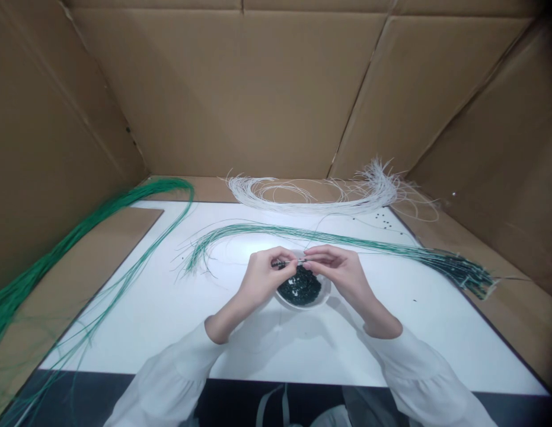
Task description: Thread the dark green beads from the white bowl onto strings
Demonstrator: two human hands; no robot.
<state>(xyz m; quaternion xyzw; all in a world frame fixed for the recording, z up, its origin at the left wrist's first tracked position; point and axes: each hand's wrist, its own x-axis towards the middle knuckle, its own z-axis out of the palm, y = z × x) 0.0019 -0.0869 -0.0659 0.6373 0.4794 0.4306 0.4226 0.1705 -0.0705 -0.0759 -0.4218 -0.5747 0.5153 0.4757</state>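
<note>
A white bowl of dark green beads stands on the white board. Over its rear part, my left hand pinches a short strand of dark beads between thumb and fingertips. Close beside it, my right hand has its thumb and index finger pressed together at the strand's other end, by a small pale piece. Whether a thin wire runs between the fingers is too small to tell for certain. The fingertips of both hands are almost touching.
Behind the hands, green strands stretch to a beaded bundle at the right. White wires lie at the back. A long green bundle runs along the left. Cardboard walls enclose the board; loose beads lie back right.
</note>
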